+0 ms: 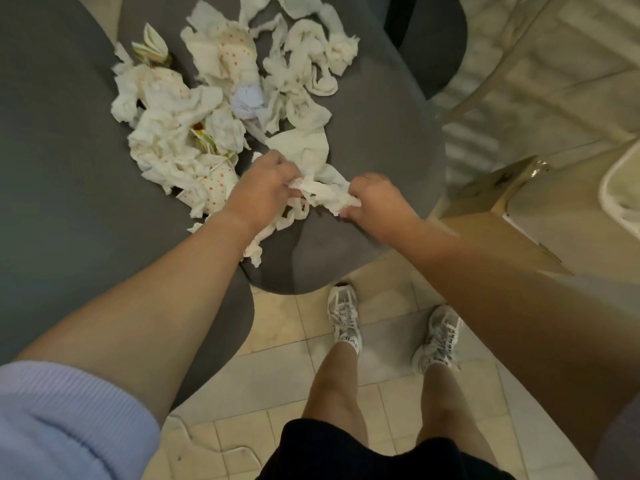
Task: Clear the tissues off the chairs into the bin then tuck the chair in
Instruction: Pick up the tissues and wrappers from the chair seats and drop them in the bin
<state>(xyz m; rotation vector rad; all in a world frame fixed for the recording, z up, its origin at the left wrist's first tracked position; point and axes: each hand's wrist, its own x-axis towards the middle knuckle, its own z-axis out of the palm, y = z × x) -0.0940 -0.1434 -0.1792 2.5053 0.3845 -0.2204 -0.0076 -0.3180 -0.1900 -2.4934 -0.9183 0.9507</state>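
Both hands, left hand (265, 188) and right hand (375, 199), are clamped on 1 twisted tissue wad (322, 194) at the near edge of the grey chair seat (374, 133). The tissue pile (214, 109) lies farther left. Better to gather bigger handfuls, compress, then carry to the box (485, 216) at right, likely the bin.

Beige tiled floor (277, 344) — cardboard box (485, 202) at right.

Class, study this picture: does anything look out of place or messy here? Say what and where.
Yes. Crumpled tissues lie heaped over the grey chair seat, some spotted orange. One strip trails off the front edge. The left hand and right hand grip one bunch.
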